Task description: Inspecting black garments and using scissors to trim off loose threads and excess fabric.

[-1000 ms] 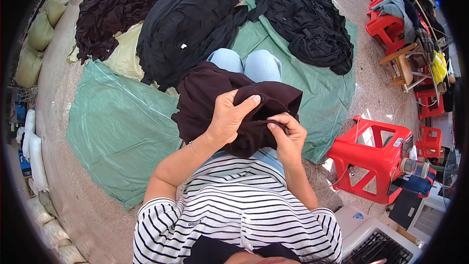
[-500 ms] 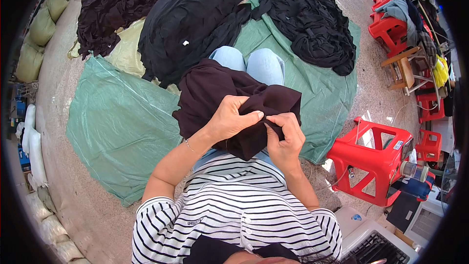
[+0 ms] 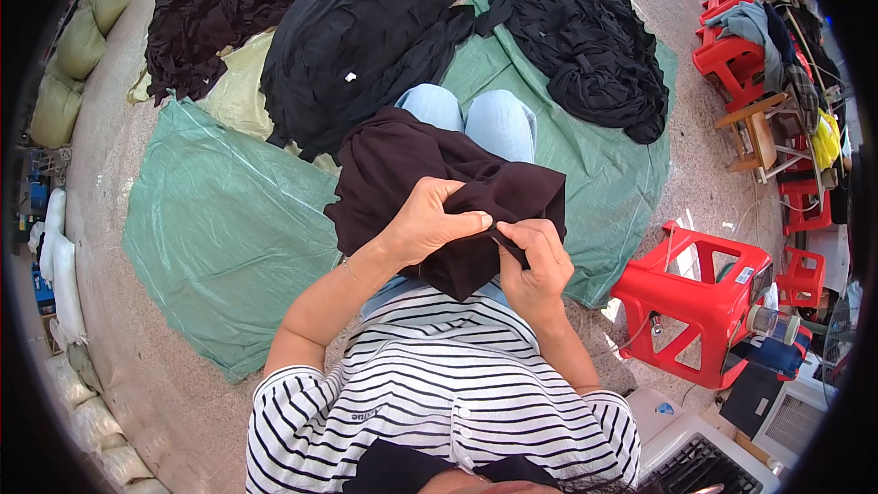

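Note:
A dark brown cloth [image 3: 389, 160] lies bunched across my lap, over the light blue jeans [image 3: 501, 123]. My left hand [image 3: 428, 224] grips a fold of it, thumb stretched toward the right along the edge. Close beside it, my right hand [image 3: 538, 261] pinches the same cloth between thumb and fingertips. The two hands almost meet at the fold. Whether a small thing sits between the fingertips is hidden. Part of the cloth hangs down below the hands, toward my striped shirt [image 3: 430, 357].
Piles of black cloth [image 3: 357, 46] and dark brown cloth [image 3: 219, 9] lie ahead on a green tarp [image 3: 229, 220]. Another black heap [image 3: 585, 55] is at the far right. A red stool [image 3: 681, 302] with a bottle [image 3: 773, 325] stands to my right. Stuffed sacks [image 3: 82, 55] line the left.
My right hand has shifted slightly, its fingers curling a little differently at the fold. The left hand keeps its grip, and the whole view has moved only slightly.

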`<state>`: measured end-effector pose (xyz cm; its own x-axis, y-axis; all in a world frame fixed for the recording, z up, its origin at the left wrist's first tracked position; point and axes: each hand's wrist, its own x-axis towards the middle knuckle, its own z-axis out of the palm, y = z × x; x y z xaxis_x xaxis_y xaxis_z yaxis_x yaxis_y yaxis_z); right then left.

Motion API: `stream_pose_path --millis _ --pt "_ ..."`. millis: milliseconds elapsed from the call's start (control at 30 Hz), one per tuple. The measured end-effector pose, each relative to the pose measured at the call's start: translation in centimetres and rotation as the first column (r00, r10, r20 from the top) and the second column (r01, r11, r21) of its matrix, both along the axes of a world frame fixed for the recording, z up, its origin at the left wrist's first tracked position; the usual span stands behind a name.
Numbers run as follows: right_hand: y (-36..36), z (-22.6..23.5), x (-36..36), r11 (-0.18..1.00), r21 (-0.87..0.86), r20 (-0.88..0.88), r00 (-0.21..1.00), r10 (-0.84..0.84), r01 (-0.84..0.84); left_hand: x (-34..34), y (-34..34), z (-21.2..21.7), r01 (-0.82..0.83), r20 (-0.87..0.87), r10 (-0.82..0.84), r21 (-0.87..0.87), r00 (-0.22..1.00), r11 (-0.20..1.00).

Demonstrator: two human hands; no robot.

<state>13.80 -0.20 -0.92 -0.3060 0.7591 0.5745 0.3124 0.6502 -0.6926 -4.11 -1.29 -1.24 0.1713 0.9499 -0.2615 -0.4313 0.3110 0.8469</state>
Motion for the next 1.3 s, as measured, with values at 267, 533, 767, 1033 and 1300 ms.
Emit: stream_pose_path --millis 267,533,767,1033,1300 --pt "0.3 0.7 0.1 0.997 -0.037 0.028 0.997 0.071 -0.07 -0.2 0.0 -0.1 0.052 -0.024 -0.051 0.043 0.998 0.998" --pt "0.6 0.2 0.7 0.992 -0.097 0.056 0.994 0.091 -0.085 0.7 -0.6 -1.0 0.156 -0.557 0.24 0.57 0.796 0.807" --pt "0.7 0.2 1.0 0.986 -0.149 0.063 0.994 0.088 -0.078 0.6 -1.1 -1.1 0.222 -0.607 0.195 0.542 0.771 0.811" --pt "0.9 0.0 1.0 0.983 -0.152 0.024 0.994 0.105 -0.101 0.9 -1.5 -0.8 0.106 -0.507 0.124 0.401 0.853 0.91" --pt "1.2 -1.8 1.2 0.765 -0.597 -0.283 0.956 0.084 -0.244 1.1 -1.7 -0.6 0.11 -0.466 0.177 0.525 0.867 0.844"
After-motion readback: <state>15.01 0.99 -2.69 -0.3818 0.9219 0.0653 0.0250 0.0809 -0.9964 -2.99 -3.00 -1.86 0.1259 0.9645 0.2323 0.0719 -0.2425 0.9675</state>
